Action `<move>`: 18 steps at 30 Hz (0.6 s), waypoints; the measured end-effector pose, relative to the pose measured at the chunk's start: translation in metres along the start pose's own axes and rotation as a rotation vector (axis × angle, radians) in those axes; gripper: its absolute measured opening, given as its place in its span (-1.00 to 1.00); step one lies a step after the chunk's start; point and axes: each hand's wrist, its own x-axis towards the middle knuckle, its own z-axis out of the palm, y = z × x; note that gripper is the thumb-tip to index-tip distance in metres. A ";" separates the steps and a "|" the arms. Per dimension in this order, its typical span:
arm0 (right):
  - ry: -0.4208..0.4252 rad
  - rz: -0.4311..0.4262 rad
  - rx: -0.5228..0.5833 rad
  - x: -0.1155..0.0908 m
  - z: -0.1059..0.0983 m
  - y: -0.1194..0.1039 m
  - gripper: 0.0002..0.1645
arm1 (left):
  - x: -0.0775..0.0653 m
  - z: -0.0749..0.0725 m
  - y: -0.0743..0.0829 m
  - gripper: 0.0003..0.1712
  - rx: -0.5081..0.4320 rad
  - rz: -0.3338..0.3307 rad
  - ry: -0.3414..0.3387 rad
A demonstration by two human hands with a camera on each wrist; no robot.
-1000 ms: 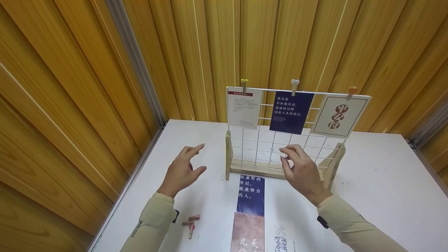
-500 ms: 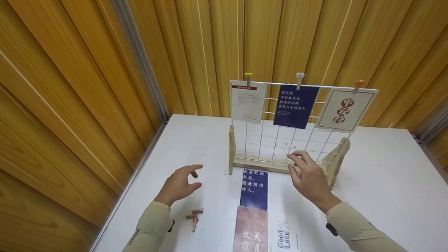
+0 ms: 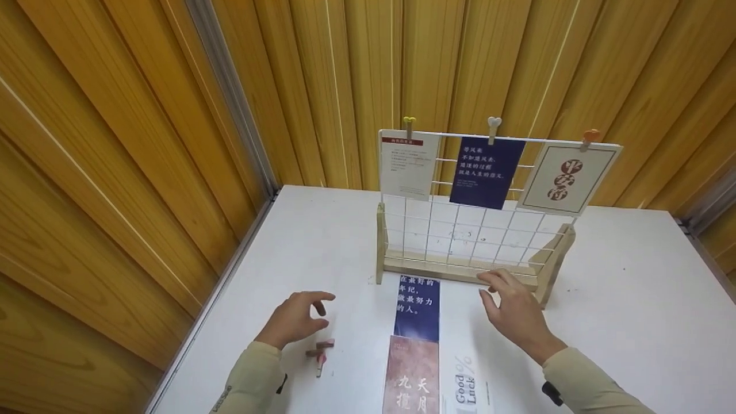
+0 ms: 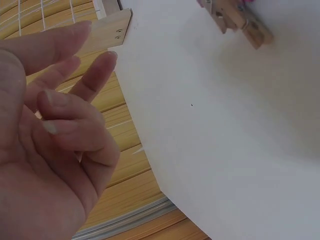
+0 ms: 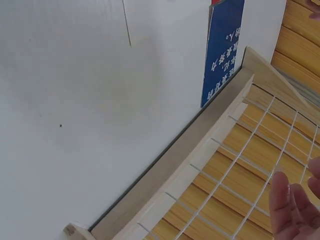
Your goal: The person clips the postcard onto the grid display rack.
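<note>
My left hand (image 3: 293, 319) hovers just beyond three small wooden clothespins (image 3: 320, 363) with pink tops, its fingers loosely bent and holding nothing. In the left wrist view, two clothespins (image 4: 240, 19) show at the top edge. My right hand (image 3: 520, 316), also holding nothing, is in front of the wooden base (image 3: 443, 272) of a wire grid stand. Between the hands lie a navy card (image 3: 417, 322), a reddish card (image 3: 411, 362) and a white "Good Luck" card (image 3: 468, 368). In the right wrist view, a few right fingertips (image 5: 281, 200) overlap the grid.
Along the grid's top hang a white text card (image 3: 408, 172) under a yellow-topped clip, a navy card (image 3: 487, 181) under a white heart clip (image 3: 494, 126), and a bordered card (image 3: 566, 181) under an orange-topped clip. Wood-patterned panels (image 3: 333, 86) stand behind the white table (image 3: 310, 230).
Both hands have come down and toward me, the left nearer the clothespins, the right from the grid to the front of its base. The head view has shifted slightly; cards and clips stay put.
</note>
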 end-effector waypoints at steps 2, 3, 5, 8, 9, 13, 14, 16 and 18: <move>-0.061 0.038 0.008 -0.005 0.000 0.000 -0.64 | -0.001 0.002 -0.001 -0.52 0.027 -0.003 -0.012; -0.104 0.063 0.011 -0.007 0.000 0.000 -0.66 | -0.001 0.003 -0.001 -0.55 0.039 -0.003 -0.020; -0.209 0.116 0.014 -0.012 -0.001 0.000 -0.69 | -0.003 0.006 -0.002 -0.60 0.064 -0.008 -0.043; -0.379 0.197 0.006 -0.017 -0.002 0.000 -0.68 | -0.005 0.011 -0.001 -0.60 0.081 -0.039 -0.074; -0.428 0.218 0.006 -0.018 -0.002 0.000 -0.66 | -0.005 0.012 -0.001 -0.59 0.084 -0.051 -0.081; -0.554 0.289 0.022 -0.026 -0.001 -0.001 -0.60 | -0.006 0.018 -0.003 -0.57 0.078 -0.089 -0.102; -0.570 0.301 0.027 -0.029 0.000 -0.002 -0.59 | -0.007 0.020 -0.003 -0.56 0.077 -0.092 -0.106; -0.596 0.316 0.030 -0.033 0.002 -0.002 -0.57 | -0.006 0.021 -0.003 -0.55 0.079 -0.095 -0.112; -0.617 0.326 0.025 -0.036 0.004 -0.003 -0.55 | -0.006 0.022 -0.003 -0.54 0.090 -0.087 -0.113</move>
